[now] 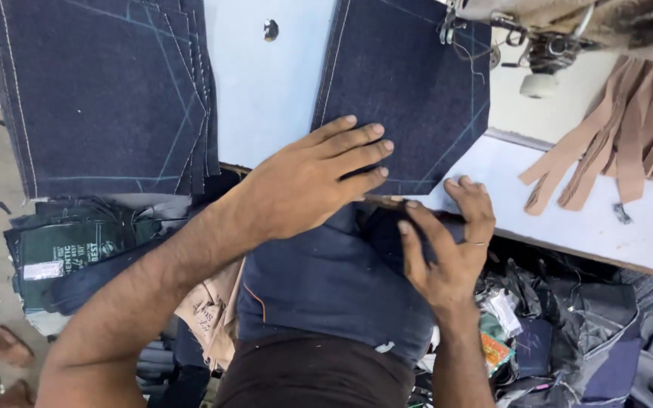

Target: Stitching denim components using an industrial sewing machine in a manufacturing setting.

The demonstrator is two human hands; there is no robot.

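**Hands on denim at the sewing station**

Pale blue tabletop (266, 98) across the upper frame, running off to the right edge. At top left, a thick stack of dark denim panels (100, 91) with pale chalk lines and light stitching, edges fanned slightly, overhanging the tabletop's near edge. At centre, a single dark denim piece (410, 75) lying flat on the tabletop, chalk-marked, its far corner under the presser foot (447, 30) of the sewing machine (568, 30) at top right. Below the tabletop edge, a bundle of blue denim (334, 279) on the lap, between both forearms.

Left hand (304, 185) spread flat, palm down, fingers extended and unclenched, pressing on the near corner of the flat denim piece and reaching over the tabletop edge; gripping nothing. Right hand (447, 242) just beside it at the tabletop edge, fingers curled around a fold of the dark fabric on the lap, thumb and fingertips pinching it; a ring on one finger.

At right on the tabletop, a loose fan of tan fabric strips (614, 143), well apart from both hands. On the floor at left, a green printed bag (69, 245); at lower right, heaped grey and dark cloth scraps (598, 332). Small round hole (270, 30) in the tabletop between stack and single piece.
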